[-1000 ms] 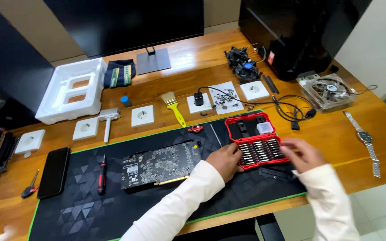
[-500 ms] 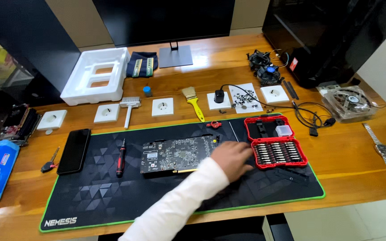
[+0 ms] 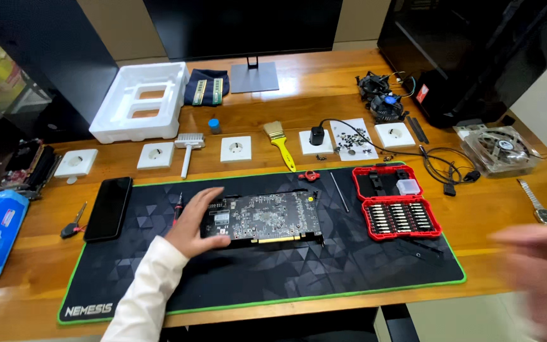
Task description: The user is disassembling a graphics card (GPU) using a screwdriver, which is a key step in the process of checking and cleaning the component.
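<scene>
Left hand [image 3: 194,223] grips the circuit board's [image 3: 262,216] nine-o'clock end, palm down, at the black mat's [image 3: 324,266] centre; right hand [image 3: 536,266], blurred at four o'clock, unreadable.

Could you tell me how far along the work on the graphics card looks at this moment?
Done: the graphics card lies bare, circuit side up, on the black mat, and the red bit case is open. In hand: the left hand grips the card's left end. The blurred right hand holds nothing visible. What remains cannot be told.
</scene>
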